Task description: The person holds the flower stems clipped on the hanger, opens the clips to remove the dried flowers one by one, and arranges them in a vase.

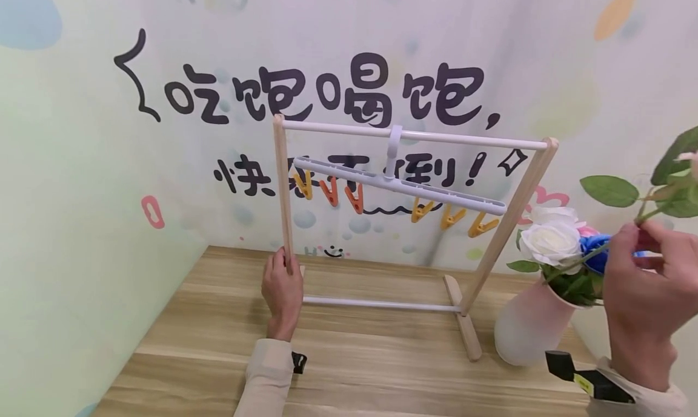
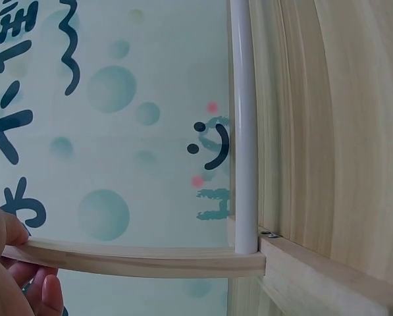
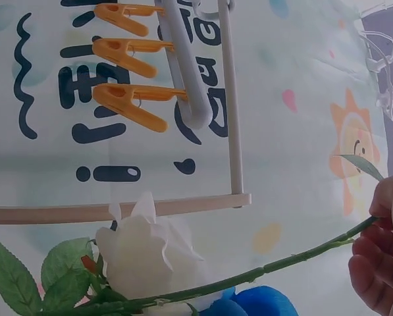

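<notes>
My left hand (image 1: pixel 282 290) grips the left wooden post (image 1: pixel 283 193) of a small clothes rack, low down near the tabletop. In the left wrist view the thumb lies on one side of that post and the fingers on the other. At the right, my right hand (image 1: pixel 651 283) pinches the thin green stem (image 3: pixel 268 268) of a flower between thumb and fingers. Green leaves (image 1: pixel 608 191) stand above this hand, and a bit of pale pink petal shows at the frame's edge. Below and beside it, a pale pink and white vase (image 1: pixel 531 323) holds a white rose (image 1: pixel 551 238) and a blue flower (image 1: pixel 595 253).
A white hanger (image 1: pixel 447 197) hangs tilted from the rack's top bar (image 1: pixel 338 128). Orange clips (image 1: pixel 354 199) and yellow clips (image 1: pixel 422 210) dangle along it. The rack's right foot (image 1: pixel 469 338) lies close to the vase on the wooden table (image 1: pixel 371 356). A printed wall stands behind.
</notes>
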Demonstrator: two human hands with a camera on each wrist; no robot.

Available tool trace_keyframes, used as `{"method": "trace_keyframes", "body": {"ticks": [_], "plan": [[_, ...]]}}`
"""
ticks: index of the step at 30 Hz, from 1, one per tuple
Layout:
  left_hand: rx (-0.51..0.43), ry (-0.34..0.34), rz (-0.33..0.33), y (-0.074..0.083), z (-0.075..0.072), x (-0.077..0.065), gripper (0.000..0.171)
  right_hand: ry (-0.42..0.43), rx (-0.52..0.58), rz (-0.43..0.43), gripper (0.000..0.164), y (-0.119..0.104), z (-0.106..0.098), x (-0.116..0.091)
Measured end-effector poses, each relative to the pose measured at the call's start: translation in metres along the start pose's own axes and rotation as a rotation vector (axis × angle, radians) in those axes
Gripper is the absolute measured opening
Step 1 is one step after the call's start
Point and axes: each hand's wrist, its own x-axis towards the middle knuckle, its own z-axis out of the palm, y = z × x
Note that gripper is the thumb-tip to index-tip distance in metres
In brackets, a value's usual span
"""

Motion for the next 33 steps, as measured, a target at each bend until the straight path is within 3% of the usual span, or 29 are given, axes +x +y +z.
{"method": "trace_keyframes", "body": {"ticks": [5, 10, 17, 22, 33], "plan": [[-0.004, 0.008, 0.005, 0.000, -0.001, 0.001, 0.023, -0.012, -0.070, 0.059, 0.031, 0.003, -0.003, 0.001], [0.008, 0.011, 0.007, 0.000, 0.000, 0.002, 0.024, -0.042, -0.058, 0.094, 0.027, 0.013, -0.002, -0.004], [0.009, 0.011, 0.013, 0.000, 0.000, 0.001, 0.024, -0.091, -0.059, -0.052, 0.027, 0.027, 0.004, -0.019], [0.012, 0.018, 0.019, -0.001, 0.000, 0.001, 0.023, -0.184, -0.123, -0.116, 0.029, 0.031, 0.004, -0.026], [0.018, 0.009, 0.004, -0.002, 0.000, 0.001, 0.021, -0.403, -0.297, 0.037, 0.024, 0.041, 0.001, -0.048]]}}
